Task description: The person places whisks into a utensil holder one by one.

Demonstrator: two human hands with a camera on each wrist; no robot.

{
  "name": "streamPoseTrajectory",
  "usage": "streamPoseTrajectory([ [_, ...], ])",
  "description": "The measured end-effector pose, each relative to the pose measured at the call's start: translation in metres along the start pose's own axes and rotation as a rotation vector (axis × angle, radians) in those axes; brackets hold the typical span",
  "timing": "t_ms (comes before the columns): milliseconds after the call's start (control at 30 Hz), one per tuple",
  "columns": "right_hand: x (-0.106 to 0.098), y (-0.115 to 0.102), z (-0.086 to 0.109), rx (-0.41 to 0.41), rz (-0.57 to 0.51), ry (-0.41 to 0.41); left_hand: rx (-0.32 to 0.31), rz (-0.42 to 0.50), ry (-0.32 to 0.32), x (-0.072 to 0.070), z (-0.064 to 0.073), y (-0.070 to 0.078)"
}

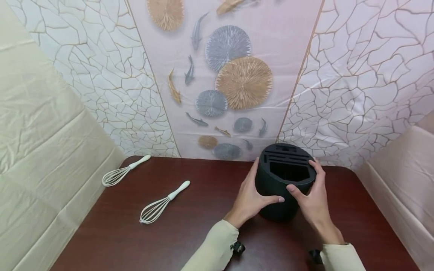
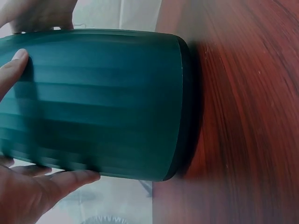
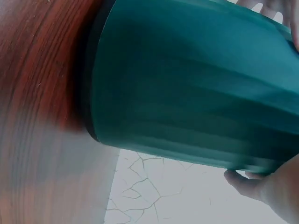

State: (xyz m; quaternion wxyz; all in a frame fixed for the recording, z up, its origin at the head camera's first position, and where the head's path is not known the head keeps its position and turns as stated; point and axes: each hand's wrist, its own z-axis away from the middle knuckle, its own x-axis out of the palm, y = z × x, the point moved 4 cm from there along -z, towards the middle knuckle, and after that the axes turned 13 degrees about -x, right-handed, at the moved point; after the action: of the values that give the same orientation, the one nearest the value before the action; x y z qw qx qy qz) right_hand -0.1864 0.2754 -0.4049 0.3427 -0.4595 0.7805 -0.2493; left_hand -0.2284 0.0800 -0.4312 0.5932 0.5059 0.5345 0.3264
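A dark green round knife block (image 1: pixel 278 199) stands at the right of the table, its black top cut with narrow slots and one large opening. My left hand (image 1: pixel 249 197) grips its left side, thumb across the front. From the right, my right hand (image 1: pixel 315 199) holds it near the rim, its thumb on the front upper edge. In the left wrist view the ribbed green wall of the knife block (image 2: pixel 103 102) fills much of the picture. Its base is at the tabletop in the right wrist view; whether it fully touches I cannot tell.
Two white-handled whisks lie on the left of the dark red-brown table (image 1: pixel 203 233): one whisk (image 1: pixel 154 210) nearer the middle, another whisk (image 1: pixel 116 176) by the back left corner. A patterned cloth (image 1: pixel 135 101) hangs behind, and beige cloth (image 1: pixel 400 188) borders the right side.
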Motion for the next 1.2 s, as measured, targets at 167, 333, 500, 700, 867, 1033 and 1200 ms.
streamPoseTrajectory([
  [167,0.007,-0.001,0.000,-0.021,0.016,-0.101,0.007,0.017,0.024,-0.011,0.003,-0.004],
  [333,0.013,-0.005,-0.001,-0.033,0.027,-0.185,0.001,0.013,0.052,-0.024,0.007,-0.007],
  [500,0.021,-0.009,-0.004,-0.042,0.035,-0.251,0.000,-0.009,0.076,-0.038,0.009,-0.008],
  [700,0.031,-0.012,-0.010,-0.057,0.073,-0.295,-0.005,-0.010,0.084,-0.053,0.008,-0.011],
  [867,0.040,-0.013,-0.014,-0.061,0.071,-0.285,-0.029,-0.016,0.081,-0.063,0.008,-0.013],
  [1033,0.050,-0.014,-0.018,-0.034,0.050,-0.264,-0.037,-0.016,0.075,-0.073,0.007,-0.016],
  [1200,0.057,-0.015,-0.019,-0.018,0.007,-0.256,-0.022,-0.001,0.075,-0.081,0.006,-0.021],
])
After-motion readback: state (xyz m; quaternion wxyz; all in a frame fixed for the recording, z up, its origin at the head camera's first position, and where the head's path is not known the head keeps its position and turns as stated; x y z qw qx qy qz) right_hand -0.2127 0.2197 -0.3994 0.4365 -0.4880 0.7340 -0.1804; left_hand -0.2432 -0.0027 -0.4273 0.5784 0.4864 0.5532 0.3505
